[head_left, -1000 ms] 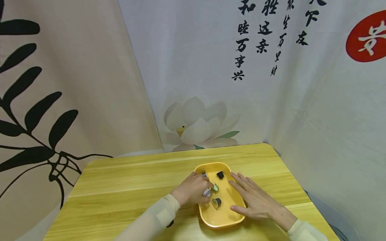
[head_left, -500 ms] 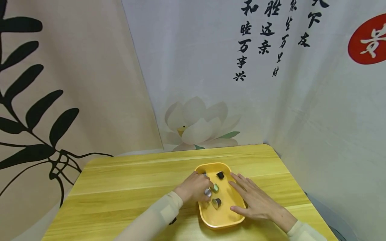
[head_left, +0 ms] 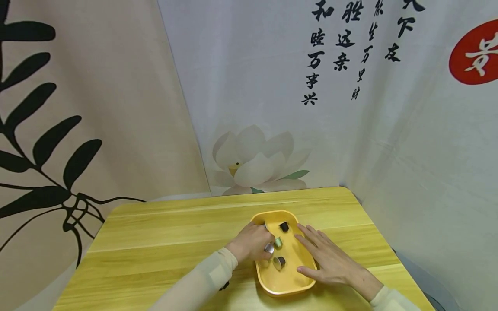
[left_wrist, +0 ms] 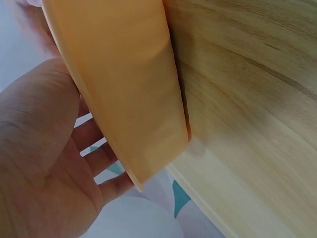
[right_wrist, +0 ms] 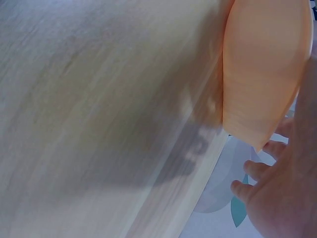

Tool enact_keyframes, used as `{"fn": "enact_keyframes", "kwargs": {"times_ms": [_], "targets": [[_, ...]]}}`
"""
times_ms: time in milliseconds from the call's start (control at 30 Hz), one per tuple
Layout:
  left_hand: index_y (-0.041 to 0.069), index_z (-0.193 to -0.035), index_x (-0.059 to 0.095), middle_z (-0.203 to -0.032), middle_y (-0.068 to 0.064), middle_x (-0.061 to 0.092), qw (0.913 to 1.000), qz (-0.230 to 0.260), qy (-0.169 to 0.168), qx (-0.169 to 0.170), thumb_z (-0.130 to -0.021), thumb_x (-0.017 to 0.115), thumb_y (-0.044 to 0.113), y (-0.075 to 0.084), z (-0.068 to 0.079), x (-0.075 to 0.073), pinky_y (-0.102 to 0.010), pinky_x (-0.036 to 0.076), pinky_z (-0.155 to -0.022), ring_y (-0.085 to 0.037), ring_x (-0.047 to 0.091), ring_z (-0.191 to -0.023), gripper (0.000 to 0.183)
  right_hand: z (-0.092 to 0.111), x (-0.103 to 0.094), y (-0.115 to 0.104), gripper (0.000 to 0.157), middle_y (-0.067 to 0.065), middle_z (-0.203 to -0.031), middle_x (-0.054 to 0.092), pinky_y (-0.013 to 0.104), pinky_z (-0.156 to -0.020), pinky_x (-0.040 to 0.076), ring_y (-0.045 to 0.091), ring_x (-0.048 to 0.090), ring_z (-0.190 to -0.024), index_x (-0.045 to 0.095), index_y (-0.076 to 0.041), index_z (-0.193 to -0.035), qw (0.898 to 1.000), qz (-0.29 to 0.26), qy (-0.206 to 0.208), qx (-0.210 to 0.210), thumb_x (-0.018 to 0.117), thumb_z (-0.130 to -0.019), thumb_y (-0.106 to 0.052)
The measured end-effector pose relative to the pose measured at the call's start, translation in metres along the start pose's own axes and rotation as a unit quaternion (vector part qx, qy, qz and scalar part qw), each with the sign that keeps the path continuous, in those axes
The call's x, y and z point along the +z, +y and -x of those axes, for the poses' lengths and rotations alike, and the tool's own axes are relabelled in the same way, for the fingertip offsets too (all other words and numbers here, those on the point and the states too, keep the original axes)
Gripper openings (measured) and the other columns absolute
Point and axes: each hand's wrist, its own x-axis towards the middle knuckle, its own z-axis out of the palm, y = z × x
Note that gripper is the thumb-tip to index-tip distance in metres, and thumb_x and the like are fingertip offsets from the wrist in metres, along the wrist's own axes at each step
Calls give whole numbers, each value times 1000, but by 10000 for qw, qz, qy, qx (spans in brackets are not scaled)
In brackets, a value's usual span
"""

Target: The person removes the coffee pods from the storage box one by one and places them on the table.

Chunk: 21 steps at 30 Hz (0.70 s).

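Note:
A yellow tray [head_left: 288, 285] with raised sides lies on the table and holds several small coffee capsules. My left hand [head_left: 250, 242] reaches over its left rim and pinches a silver capsule [head_left: 269, 248] between thumb and forefinger. Just right of those fingers is a green capsule [head_left: 278, 242]. Farther back lies a black capsule [head_left: 284, 226]; nearer me, a dark capsule with a pale lid [head_left: 279, 262]. Another is mostly hidden by my left knuckles. My right hand [head_left: 330, 259] rests at the right rim, fingers spread. In both wrist views, the tray's outer wall [left_wrist: 124, 89] hides the capsules.
The wooden table [head_left: 175, 242] extends widely left of the tray and behind it. Its far edge meets hanging cloths, one printed with a lotus [head_left: 256, 160]. A small dark item [head_left: 224, 286] shows under my left wrist.
My left hand has shifted slightly right within the tray, and the silver capsule has moved right with it. The right hand and the tray stay where they were.

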Motion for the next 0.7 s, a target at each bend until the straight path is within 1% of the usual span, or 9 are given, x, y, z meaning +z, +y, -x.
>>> {"fn": "enact_keyframes", "kwargs": {"times_ms": [133,333,433,567,700], "targets": [[28,-97,84,-89,18,78,10000,7,41,50,-94,92,44,0,-1,0,-27,56,-84,2,63,-79,18,0,0,0,82,16,-185,36,70,-128,43,47,44,-165,54,-10,-167,10000,-2,30,-4,75,-104,-56],[27,-101,85,-88,17,78,9997,136,133,138,-95,90,41,-3,1,-1,-26,54,-80,2,59,-75,16,0,0,1,82,16,-185,36,70,-128,44,48,44,-165,54,-10,-168,10000,27,54,-42,75,-104,-56],[26,-102,85,-92,15,80,9994,249,187,173,-94,89,38,-5,1,-1,-26,55,-81,2,62,-76,15,0,0,1,82,16,-184,37,69,-128,44,47,45,-165,53,-10,-168,10000,31,55,-53,74,-104,-58],[23,-101,84,-95,11,81,9976,538,322,306,-94,89,33,-8,3,-3,-21,55,-78,2,65,-79,13,1,-1,0,82,16,-184,37,69,-128,44,47,45,-165,54,-10,-167,10000,38,59,-60,72,-105,-61],[19,-102,83,-95,8,81,9933,983,408,452,-94,88,26,-12,6,-8,-14,52,-72,2,62,-79,12,1,-1,-1,83,17,-184,37,69,-128,44,48,45,-165,54,-9,-167,10000,38,60,-48,71,-105,-62]]}}
